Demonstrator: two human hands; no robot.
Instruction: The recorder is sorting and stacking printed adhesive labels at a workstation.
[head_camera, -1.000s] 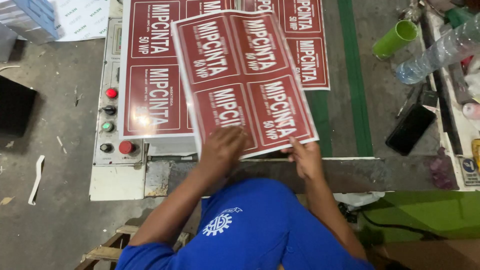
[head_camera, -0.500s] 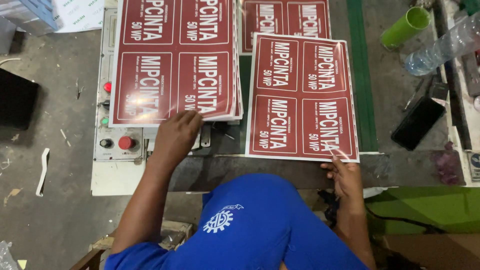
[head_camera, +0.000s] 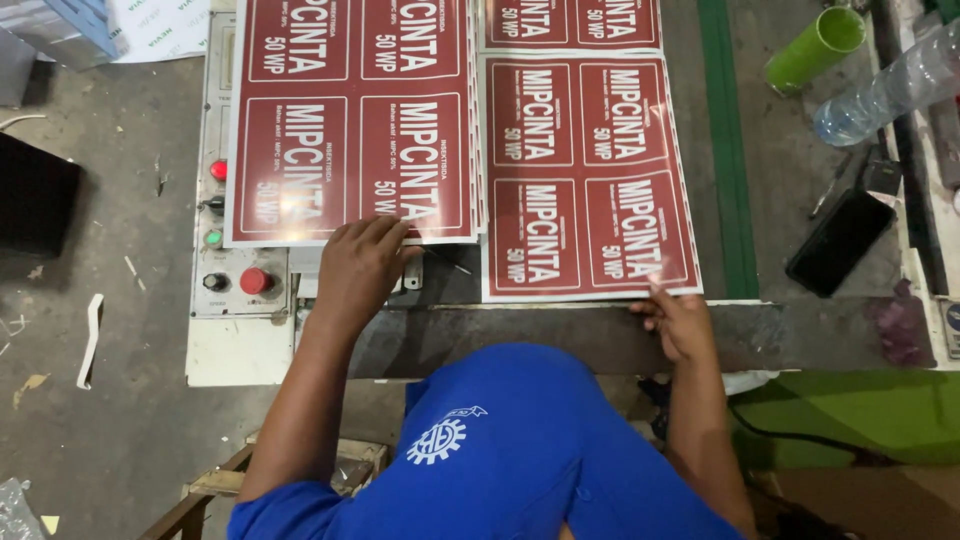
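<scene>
— What do the hands show at the machine?

— A person in a blue shirt (head_camera: 500, 450) leans over the tabletop (head_camera: 560, 335). The left hand (head_camera: 358, 268) lies flat on the near edge of a stack of red printed sheets (head_camera: 350, 120), fingers spread and released, pressing down rather than gripping. The stack sits at the tabletop's left side, overlapping the control panel (head_camera: 240, 250).

— And the right hand?

— The right hand (head_camera: 680, 320) sits at the near right corner of a single red sheet (head_camera: 588, 180), its fingertips touching the sheet's near edge. Whether they pinch the corner or only rest on it cannot be told. This sheet lies flat just beside the stack, its near edge along the tabletop's front edge.

— What surrounds them?

— More red sheets (head_camera: 570, 22) lie at the far edge, beyond the single sheet. A green strip (head_camera: 728, 150) runs along its right side. The panel carries a red button (head_camera: 254, 281), a black knob (head_camera: 214, 282) and a green light (head_camera: 213, 239). Toward the right edge lie a green cup (head_camera: 815, 48) on its side, a clear plastic bottle (head_camera: 885, 85) and a black phone (head_camera: 840, 242).
</scene>
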